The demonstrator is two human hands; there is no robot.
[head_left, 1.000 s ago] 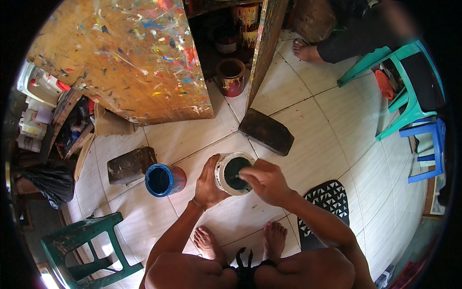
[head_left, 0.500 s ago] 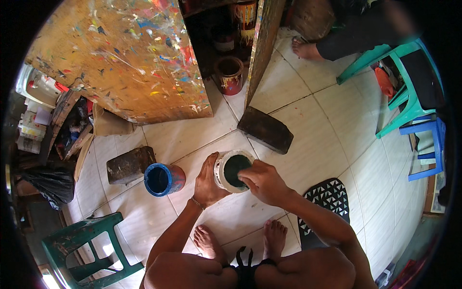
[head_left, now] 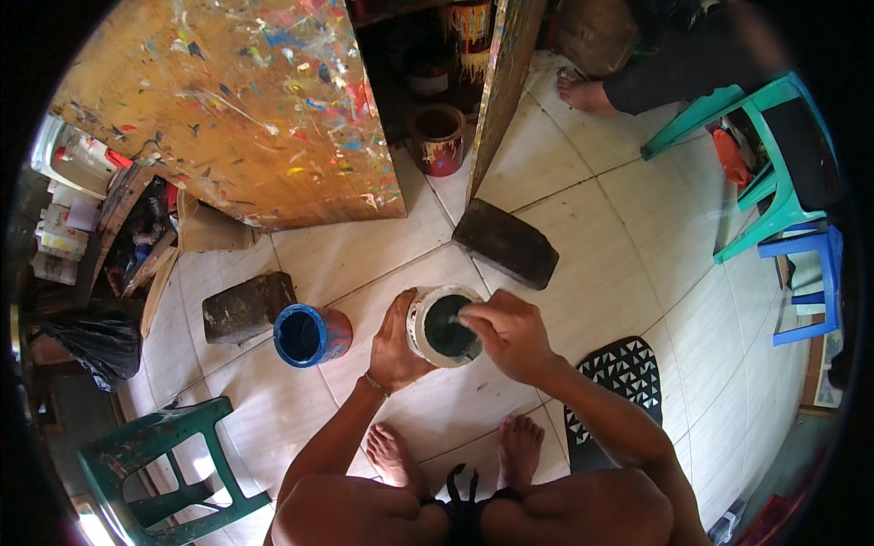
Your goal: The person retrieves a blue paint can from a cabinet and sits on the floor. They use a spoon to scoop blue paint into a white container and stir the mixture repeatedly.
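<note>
A white-rimmed paint can (head_left: 437,318) holding dark green paint stands on the tiled floor between my bare feet and a dark block. My left hand (head_left: 396,341) wraps around its left side and steadies it. My right hand (head_left: 510,332) reaches over the can's open top, fingers pinched together on something thin that dips into the paint; the thing itself is mostly hidden. A blue open can (head_left: 309,335) lies tilted on the floor just left of my left hand.
A paint-splattered wooden table (head_left: 237,109) stands at the back left, with a red paint can (head_left: 439,138) beneath it. Two dark blocks (head_left: 506,242) (head_left: 246,306) lie on the floor. A green stool (head_left: 164,464), teal and blue chairs (head_left: 774,182), a patterned sandal (head_left: 619,382) and another person's foot (head_left: 587,91) surround me.
My right hand has shifted slightly over the can's opening; the left hand keeps its hold on the can's side. Nothing else has moved.
</note>
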